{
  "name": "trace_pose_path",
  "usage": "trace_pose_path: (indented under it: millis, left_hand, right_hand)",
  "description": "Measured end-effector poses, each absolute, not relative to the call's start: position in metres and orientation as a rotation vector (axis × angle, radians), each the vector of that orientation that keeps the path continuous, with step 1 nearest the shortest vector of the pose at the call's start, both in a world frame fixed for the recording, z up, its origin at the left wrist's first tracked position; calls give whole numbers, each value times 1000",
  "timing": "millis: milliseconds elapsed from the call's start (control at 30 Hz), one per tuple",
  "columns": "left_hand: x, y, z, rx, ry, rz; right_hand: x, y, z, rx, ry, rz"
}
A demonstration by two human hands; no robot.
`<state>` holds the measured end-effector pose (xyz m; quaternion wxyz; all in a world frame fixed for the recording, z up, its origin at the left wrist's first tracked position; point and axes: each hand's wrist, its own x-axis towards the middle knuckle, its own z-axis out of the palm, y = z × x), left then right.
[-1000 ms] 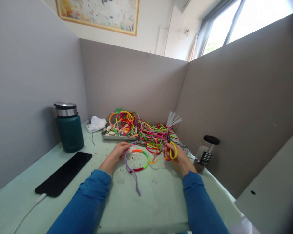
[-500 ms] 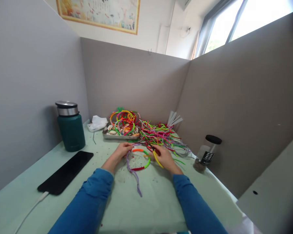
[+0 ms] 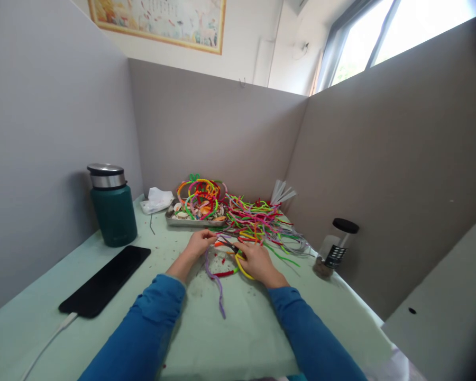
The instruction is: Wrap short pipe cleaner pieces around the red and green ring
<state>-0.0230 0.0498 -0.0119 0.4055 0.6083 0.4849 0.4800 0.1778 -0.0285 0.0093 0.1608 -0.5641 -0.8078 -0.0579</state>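
My left hand (image 3: 201,242) is closed in a pinch on a purple pipe cleaner (image 3: 213,275), whose loose end trails down over the table. Yellow-handled pliers (image 3: 243,266) are gripped in my right hand (image 3: 257,262). Their dark, narrow jaws point left, spread near my left fingertips. Between both hands lies a ring of pipe cleaners in orange, green and dark red (image 3: 223,274). My right hand and the pliers cover part of that ring. Whether the jaws touch the purple pipe cleaner I cannot tell.
Behind my hands stands a metal tray (image 3: 194,223) of shells and colourful pipe-cleaner rings, beside a heap of pipe cleaners (image 3: 257,214). A green bottle (image 3: 113,214), a phone (image 3: 105,280) and tissues (image 3: 158,198) are at left. A black-lidded jar (image 3: 335,251) stands right. Grey partitions (image 3: 222,121) enclose the table.
My right hand has moved left with the pliers, bringing the jaws close to my left fingertips. My left hand keeps its pinch on the purple pipe cleaner.
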Motion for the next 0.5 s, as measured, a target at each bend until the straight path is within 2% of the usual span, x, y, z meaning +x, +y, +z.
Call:
trace_pose_path:
  millis: [233,500]
  left_hand:
    - [-22,50,-12,1859,1356,1187]
    - [-19,47,-12,1970,1355,1166]
  right_hand:
    - [182,-25,8,-1631,-2208,-143]
    - [185,-27,11,-1699,-2364,-200]
